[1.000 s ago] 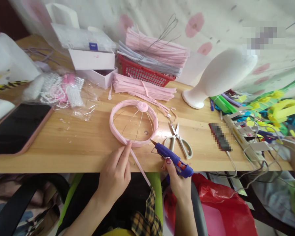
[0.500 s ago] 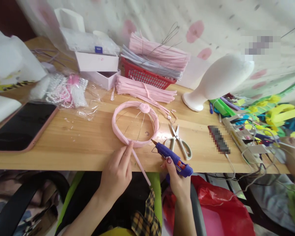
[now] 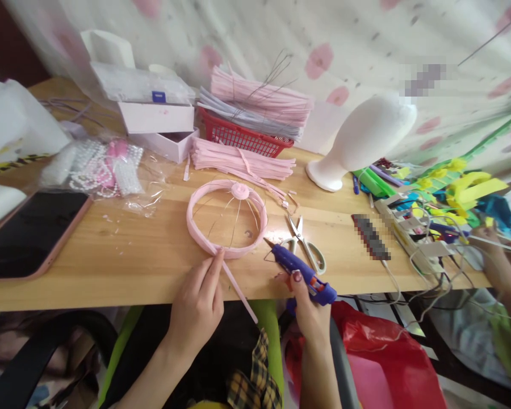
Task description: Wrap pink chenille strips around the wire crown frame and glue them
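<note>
A pink ribbon-wrapped hoop [image 3: 191, 224] with thin wires across it and a rolled pink rosette [image 3: 240, 190] on its far side rests at the table's front. My left hand [image 3: 201, 289] pinches the hoop's near rim, where a loose pink strip [image 3: 241, 292] hangs toward the table edge. In my right hand [image 3: 310, 312] is a blue glue gun [image 3: 300, 270], its nozzle pointing up and left, just right of the hoop and apart from it. Scissors [image 3: 300, 238] with pale handles lie open right behind the glue gun.
Pink strips [image 3: 242, 159] lie before a red basket [image 3: 242, 133]. A white foam head [image 3: 361, 139] stands at right, near a power strip [image 3: 409, 238] with tangled cables. A phone [image 3: 29, 233] and bagged beads [image 3: 106, 167] are at left. Another person's hand [image 3: 494, 244] shows far right.
The glue gun's nozzle has drawn slightly away from the hoop's rim. My left hand keeps its pinch on the hoop. The whole view has shifted a little.
</note>
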`<state>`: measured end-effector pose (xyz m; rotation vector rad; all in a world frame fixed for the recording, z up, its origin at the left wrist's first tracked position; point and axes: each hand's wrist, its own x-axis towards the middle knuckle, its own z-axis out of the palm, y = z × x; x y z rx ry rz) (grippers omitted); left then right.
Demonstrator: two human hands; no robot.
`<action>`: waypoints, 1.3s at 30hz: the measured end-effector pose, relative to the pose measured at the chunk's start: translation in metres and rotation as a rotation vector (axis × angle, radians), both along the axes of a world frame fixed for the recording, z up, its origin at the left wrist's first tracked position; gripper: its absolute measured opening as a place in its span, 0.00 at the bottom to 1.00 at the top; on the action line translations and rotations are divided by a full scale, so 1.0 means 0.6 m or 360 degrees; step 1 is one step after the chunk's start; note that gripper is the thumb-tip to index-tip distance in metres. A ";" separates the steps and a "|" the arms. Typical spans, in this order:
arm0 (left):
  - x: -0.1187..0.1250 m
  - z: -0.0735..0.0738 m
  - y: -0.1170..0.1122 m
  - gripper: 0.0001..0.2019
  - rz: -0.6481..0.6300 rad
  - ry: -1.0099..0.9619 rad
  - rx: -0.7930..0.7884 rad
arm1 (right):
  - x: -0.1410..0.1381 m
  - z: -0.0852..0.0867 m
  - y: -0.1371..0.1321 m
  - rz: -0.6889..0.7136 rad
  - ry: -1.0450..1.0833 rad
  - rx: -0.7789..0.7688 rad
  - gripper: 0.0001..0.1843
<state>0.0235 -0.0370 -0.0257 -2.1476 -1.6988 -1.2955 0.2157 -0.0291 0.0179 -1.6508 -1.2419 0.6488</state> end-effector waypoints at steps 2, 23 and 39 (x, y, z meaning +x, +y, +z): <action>0.000 0.000 0.000 0.39 0.0005 -0.0015 0.0004 | 0.024 0.005 0.008 -0.0123 -0.0050 0.0014 0.26; 0.004 0.000 0.000 0.32 -0.0001 -0.0110 -0.0003 | 0.009 0.022 -0.013 0.0782 -0.0630 0.0267 0.15; -0.081 0.219 0.164 0.15 -0.0293 -0.0026 0.0081 | -0.041 0.002 0.018 0.0920 -0.0516 0.0111 0.05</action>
